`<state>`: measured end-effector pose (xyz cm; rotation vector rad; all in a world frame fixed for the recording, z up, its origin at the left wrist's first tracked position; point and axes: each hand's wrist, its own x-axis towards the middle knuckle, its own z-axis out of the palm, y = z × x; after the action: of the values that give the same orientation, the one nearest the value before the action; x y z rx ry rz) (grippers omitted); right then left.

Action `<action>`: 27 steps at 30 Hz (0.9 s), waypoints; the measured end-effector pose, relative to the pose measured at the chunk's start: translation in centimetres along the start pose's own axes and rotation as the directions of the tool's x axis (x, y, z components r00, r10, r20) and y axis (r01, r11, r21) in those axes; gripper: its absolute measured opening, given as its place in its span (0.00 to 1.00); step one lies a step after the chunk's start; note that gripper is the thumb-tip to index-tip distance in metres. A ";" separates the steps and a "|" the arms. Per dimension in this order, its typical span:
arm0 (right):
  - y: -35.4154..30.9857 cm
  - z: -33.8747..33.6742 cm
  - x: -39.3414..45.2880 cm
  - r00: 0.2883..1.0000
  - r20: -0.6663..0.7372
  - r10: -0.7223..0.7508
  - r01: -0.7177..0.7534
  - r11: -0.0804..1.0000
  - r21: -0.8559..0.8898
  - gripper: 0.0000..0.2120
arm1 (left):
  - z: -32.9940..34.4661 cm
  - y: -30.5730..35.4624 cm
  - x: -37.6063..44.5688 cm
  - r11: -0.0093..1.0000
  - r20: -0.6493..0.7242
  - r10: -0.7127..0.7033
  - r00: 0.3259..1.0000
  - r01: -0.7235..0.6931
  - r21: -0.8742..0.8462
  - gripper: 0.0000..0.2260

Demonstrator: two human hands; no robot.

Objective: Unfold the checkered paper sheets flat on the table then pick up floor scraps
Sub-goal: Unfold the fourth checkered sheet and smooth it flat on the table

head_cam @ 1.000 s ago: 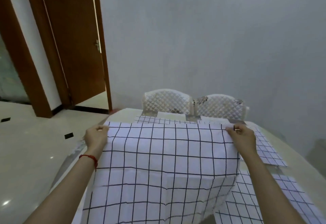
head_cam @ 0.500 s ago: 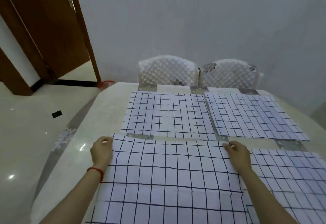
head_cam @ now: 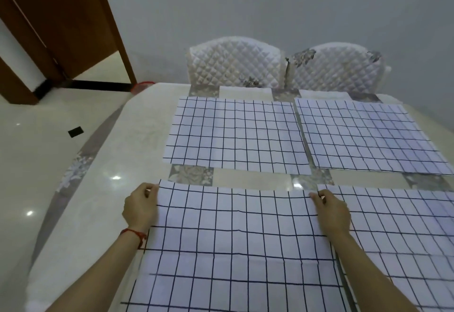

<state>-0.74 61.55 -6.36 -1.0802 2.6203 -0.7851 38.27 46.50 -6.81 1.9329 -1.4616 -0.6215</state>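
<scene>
As hands (head_cam: 237, 207) pinch corners, sheet (head_cam: 235, 243) between

Both bare forearms reach forward from the bottom of the view, the left one rising from about 7 o'clock and the right one from about 5 o'clock, roughly level with each other. The left hand (head_cam: 141, 207), with a red string bracelet (head_cam: 134, 235) at its wrist, is curled with the back of the hand up, and its fingers (head_cam: 152, 188) pinch closed at the 1 o'clock side of the fist. The right hand (head_cam: 333, 211) mirrors it, back up, with its fingers (head_cam: 317, 195) pinched together toward 11 o'clock.
</scene>
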 end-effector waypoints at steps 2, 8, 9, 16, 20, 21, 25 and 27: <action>0.1 0.3 0.7 1.000 0.004 -0.002 0.002 1.000 -0.024 0.14 | 0.4 0.0 0.1 1.000 -0.009 -0.010 1.000 0.010 0.026 0.08; -0.1 1.4 2.2 0.999 -0.037 -0.029 0.027 0.998 -0.053 0.15 | 1.0 -0.2 1.1 0.999 -0.034 -0.013 0.999 0.014 0.042 0.09; -0.3 1.6 2.4 0.999 -0.037 -0.029 0.027 0.998 -0.062 0.15 | 1.1 -0.2 1.4 0.999 -0.036 -0.015 0.999 0.017 0.044 0.09; -0.3 2.9 3.0 0.998 -0.039 -0.056 0.051 0.991 -0.121 0.15 | 1.8 -0.7 2.2 0.998 -0.049 -0.027 0.998 0.030 0.056 0.10; -0.8 2.7 2.7 0.997 -0.048 -0.060 0.052 0.989 -0.141 0.14 | 1.8 -0.6 2.0 0.996 -0.062 0.011 0.998 -0.005 0.093 0.08; -1.0 2.6 2.6 0.994 -0.078 -0.080 0.066 0.984 -0.168 0.13 | 1.7 -0.3 1.9 0.992 -0.083 0.045 0.996 -0.034 0.125 0.10; -4.1 2.5 0.5 0.966 -0.226 -0.125 0.102 0.989 -0.109 0.13 | 1.8 2.3 -0.5 0.961 -0.099 0.247 0.964 -0.230 0.156 0.13; -6.6 3.9 -1.8 0.954 -0.170 -0.249 0.238 0.968 -0.084 0.11 | 3.1 4.2 -3.9 0.898 0.028 0.414 0.910 -0.414 0.152 0.11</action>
<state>5.91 57.42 -6.07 -1.4348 2.7070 -0.8932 32.29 48.85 -5.95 1.6491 -1.8929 -0.3128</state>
